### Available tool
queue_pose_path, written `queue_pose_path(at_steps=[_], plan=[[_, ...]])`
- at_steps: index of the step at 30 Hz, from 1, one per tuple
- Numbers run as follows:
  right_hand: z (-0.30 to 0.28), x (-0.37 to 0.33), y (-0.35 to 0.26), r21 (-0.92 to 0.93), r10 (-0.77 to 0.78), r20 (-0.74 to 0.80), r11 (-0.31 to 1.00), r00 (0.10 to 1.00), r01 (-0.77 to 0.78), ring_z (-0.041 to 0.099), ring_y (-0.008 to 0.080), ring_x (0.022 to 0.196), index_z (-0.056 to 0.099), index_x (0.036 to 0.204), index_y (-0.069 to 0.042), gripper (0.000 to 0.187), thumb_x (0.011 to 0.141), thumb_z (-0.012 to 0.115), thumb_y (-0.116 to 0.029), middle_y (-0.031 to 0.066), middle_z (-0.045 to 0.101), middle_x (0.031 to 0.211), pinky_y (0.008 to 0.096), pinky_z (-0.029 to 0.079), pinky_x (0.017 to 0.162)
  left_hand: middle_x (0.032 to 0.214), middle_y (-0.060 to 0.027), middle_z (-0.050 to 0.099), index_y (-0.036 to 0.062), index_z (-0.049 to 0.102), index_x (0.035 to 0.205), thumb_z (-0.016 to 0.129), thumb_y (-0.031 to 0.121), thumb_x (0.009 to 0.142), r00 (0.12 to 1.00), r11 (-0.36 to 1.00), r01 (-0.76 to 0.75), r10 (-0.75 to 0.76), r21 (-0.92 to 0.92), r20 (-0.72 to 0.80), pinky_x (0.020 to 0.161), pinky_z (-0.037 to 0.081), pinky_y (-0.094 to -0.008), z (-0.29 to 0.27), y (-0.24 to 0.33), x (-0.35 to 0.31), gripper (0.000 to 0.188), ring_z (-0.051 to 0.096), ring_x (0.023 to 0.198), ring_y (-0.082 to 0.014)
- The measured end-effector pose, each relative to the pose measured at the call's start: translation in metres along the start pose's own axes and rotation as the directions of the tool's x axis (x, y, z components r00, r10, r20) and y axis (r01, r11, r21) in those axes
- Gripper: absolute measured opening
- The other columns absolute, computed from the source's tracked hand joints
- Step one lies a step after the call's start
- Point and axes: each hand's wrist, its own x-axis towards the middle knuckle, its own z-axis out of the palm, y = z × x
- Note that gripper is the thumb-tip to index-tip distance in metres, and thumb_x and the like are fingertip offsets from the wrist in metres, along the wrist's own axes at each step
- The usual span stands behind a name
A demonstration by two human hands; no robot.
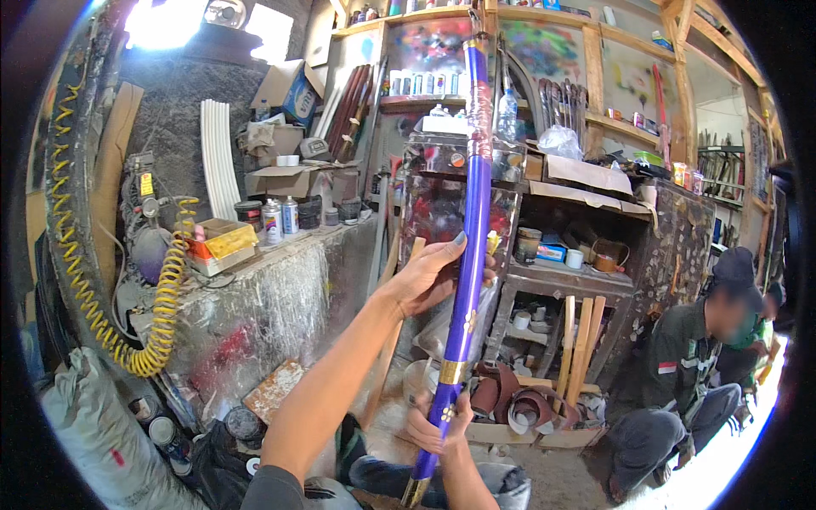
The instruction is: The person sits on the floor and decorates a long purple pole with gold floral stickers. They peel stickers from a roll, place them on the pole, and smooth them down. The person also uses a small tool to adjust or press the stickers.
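A long purple sword in its scabbard, with gold bands and small gold flower ornaments, stands nearly upright in front of me, its top leaning slightly right. Cord-like wrapping covers a stretch near its upper end. My left hand holds the scabbard around its middle, thumb along the near side and fingertips showing at the right edge. Lower down, below a wide gold band, my right hand is closed around the purple handle. A gold cap ends the handle near the bottom of the view.
Behind the sword stands a paint-stained cabinet with cans and wooden strips. At left, a paint-splashed ledge bears spray cans beside a coiled yellow hose. A person in dark clothes crouches at right. Sandpaper-like brown rolls lie low.
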Motion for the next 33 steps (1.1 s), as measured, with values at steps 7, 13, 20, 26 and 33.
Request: queue_pose_path(at_steps=[7, 13, 20, 26, 33], plan=[[-0.097, -0.011, -0.088, -0.532, -0.319, -0.454, 0.846, 0.832, 0.034, 0.042, 0.033, 0.131, 0.027, 0.146, -0.001, 0.077, 0.094, 0.045, -0.055, 0.0219, 0.039, 0.145, 0.0475, 0.034, 0.108, 0.084, -0.0073, 0.066, -0.0027, 0.057, 0.106, 0.075, 0.029, 0.083, 0.953, 0.862, 0.016, 0.14, 0.506, -0.269, 0.066, 0.051, -0.0269, -0.076, -0.032, 0.028, 0.043, 0.063, 0.074, -0.0121], [-0.173, 0.022, -0.18, -0.772, -0.837, -0.527, 0.543, 0.146, 0.331, 0.04, 0.0132, 0.044, 0.047, 0.077, -0.011, 0.032, 0.097, 0.049, -0.035, -0.0019, 0.036, 0.052, 0.0283, 0.036, 0.043, 0.089, -0.0082, 0.066, -0.004, 0.056, 0.108, 0.08, 0.019, 0.078, 0.88, 0.709, 0.029, 0.316, 0.705, -0.355, 0.069, 0.051, -0.0261, -0.137, -0.054, 0.039, 0.046, 0.063, 0.076, -0.0122], [-0.212, 0.132, -0.278, -0.97, -0.97, 0.176, -0.2, 0.17, -0.137, 0.034, 0.0055, 0.059, 0.041, 0.062, -0.01, 0.038, 0.096, 0.052, -0.023, -0.0055, 0.038, 0.061, 0.0255, 0.027, 0.053, 0.085, -0.0067, 0.066, -0.002, 0.057, 0.11, 0.077, 0.021, 0.08, 0.872, 0.734, 0.012, 0.325, 0.679, -0.367, 0.067, 0.05, -0.0241, -0.253, -0.055, 0.081, 0.044, 0.062, 0.073, -0.0098], [-0.285, 0.281, -0.416, -0.707, -0.715, 0.54, -0.672, 0.445, -0.221, 0.035, 0.0053, 0.059, 0.047, 0.063, -0.003, 0.041, 0.097, 0.052, -0.025, -0.0035, 0.042, 0.06, 0.0255, 0.029, 0.054, 0.077, -0.0036, 0.057, 0.0043, 0.047, 0.111, 0.066, 0.025, 0.091, 0.905, 0.86, -0.089, 0.281, 0.503, -0.32, 0.062, 0.053, -0.0258, -0.425, -0.08, 0.143, 0.034, 0.059, 0.065, -0.0111], [-0.172, 0.455, -0.573, -0.438, -0.478, 0.642, -0.87, 0.599, -0.225, 0.041, 0.0085, 0.057, 0.057, 0.074, 0.002, 0.04, 0.095, 0.054, -0.032, 0.0037, 0.045, 0.056, 0.029, 0.035, 0.053, 0.072, -0.0037, 0.056, 0.0077, 0.051, 0.095, 0.047, 0.044, 0.097, 0.814, 0.967, 0.019, 0.133, 0.255, -0.566, 0.057, 0.049, -0.0281, -0.451, 0.053, 0.27, 0.037, 0.056, 0.058, -0.013]])
